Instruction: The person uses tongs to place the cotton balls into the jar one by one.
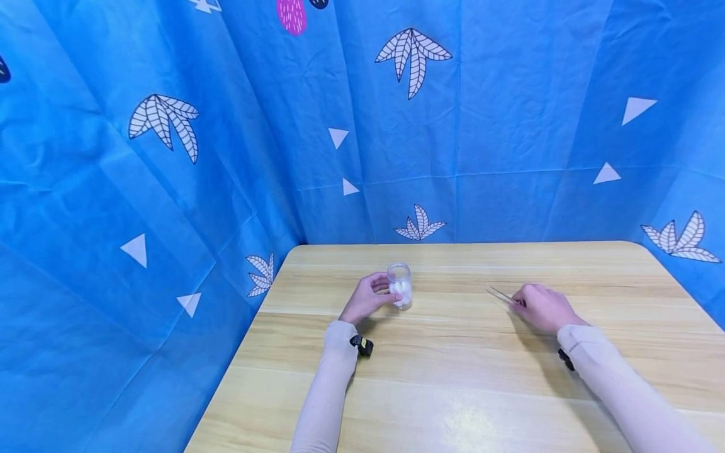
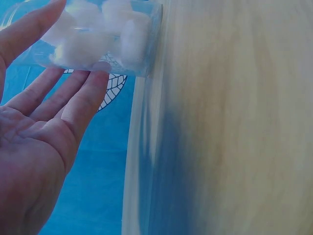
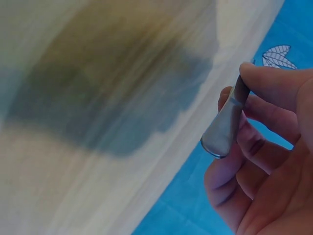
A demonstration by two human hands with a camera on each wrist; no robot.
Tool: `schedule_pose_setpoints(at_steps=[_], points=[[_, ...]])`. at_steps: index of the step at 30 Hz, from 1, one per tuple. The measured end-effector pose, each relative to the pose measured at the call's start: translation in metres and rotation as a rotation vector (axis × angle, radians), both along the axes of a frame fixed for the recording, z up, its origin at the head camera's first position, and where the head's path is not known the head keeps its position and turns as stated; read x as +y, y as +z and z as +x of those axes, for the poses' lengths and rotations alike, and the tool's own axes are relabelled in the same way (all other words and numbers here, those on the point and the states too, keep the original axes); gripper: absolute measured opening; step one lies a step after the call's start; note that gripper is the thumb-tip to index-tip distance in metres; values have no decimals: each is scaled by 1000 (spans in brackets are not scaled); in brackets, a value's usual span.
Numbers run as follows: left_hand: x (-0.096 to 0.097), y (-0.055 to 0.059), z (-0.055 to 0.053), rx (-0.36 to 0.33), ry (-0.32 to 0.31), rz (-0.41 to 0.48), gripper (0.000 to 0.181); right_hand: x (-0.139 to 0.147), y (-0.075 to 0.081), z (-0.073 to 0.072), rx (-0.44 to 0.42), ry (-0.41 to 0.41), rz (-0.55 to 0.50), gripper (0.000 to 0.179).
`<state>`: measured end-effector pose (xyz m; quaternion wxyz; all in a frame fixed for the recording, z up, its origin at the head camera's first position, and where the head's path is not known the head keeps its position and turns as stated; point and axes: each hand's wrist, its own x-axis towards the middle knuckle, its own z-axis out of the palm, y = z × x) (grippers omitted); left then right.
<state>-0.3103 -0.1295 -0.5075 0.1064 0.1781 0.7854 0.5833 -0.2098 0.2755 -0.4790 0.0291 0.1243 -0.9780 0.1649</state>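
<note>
A clear, open-topped plastic jar [image 1: 399,286] with white cotton balls [image 2: 85,44] in its lower part stands upright on the wooden table. My left hand [image 1: 370,298] grips it from the left, thumb across the near side and fingers around the back. In the left wrist view, the fingertips lie against the jar wall. To the right, my right hand [image 1: 544,307] pinches metal tweezers [image 1: 501,295] between thumb and fingers, just above the tabletop. Their slim tips point left, toward the jar but well apart from it. The right wrist view shows the broad rear end of the tweezers [image 3: 221,128].
The light wood table [image 1: 430,358] has rounded far corners. A blue curtain [image 1: 510,126] printed with white leaves and triangles hangs along its back and sides. Both sleeves carry a small black strap [image 1: 362,345] near the wrist.
</note>
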Motion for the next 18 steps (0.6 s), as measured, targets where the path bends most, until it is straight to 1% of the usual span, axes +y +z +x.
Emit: schedule_pose_setpoints(at_steps=[2,9,18], points=[[0,0,0,-3,2,1,55,0,-3,1,-1,0,2,10],[0,1,1,-3,6,-5,55,-2,-8,2,-60,-10,-14,10],[0,0,1,1,5,-5,54,1,-10,4,-72,-33,-7,12]])
